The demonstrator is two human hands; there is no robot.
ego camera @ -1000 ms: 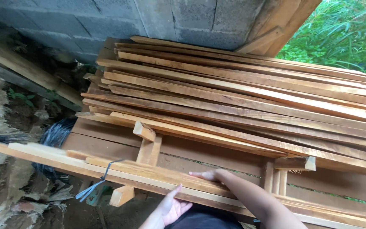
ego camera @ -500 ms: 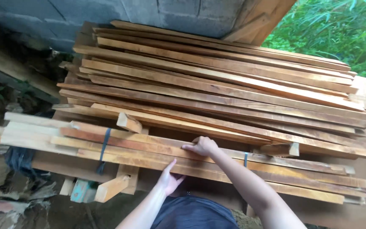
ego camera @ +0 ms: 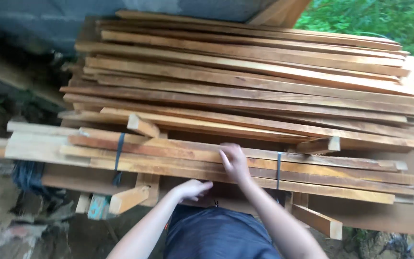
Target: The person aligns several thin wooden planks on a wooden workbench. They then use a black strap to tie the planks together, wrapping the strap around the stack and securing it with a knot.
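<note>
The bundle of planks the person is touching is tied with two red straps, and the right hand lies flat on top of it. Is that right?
Not quite. In the head view the two straps around the bundle of planks are dark, blue-black, not red. The rest holds: there are two of them, one near each end, and the right hand lies flat on top of the bundle.

Bundled planks (ego camera: 207, 158): raw sawn wood, orange-tan, matt, rough edges. Straps (ego camera: 119, 152): dark, plastic-looking bands. Big stack (ego camera: 245, 81) behind: same unfinished timber. Wall (ego camera: 168, 7): grey concrete block, coarse. Shorts (ego camera: 216, 235): dark blue cloth.
</note>
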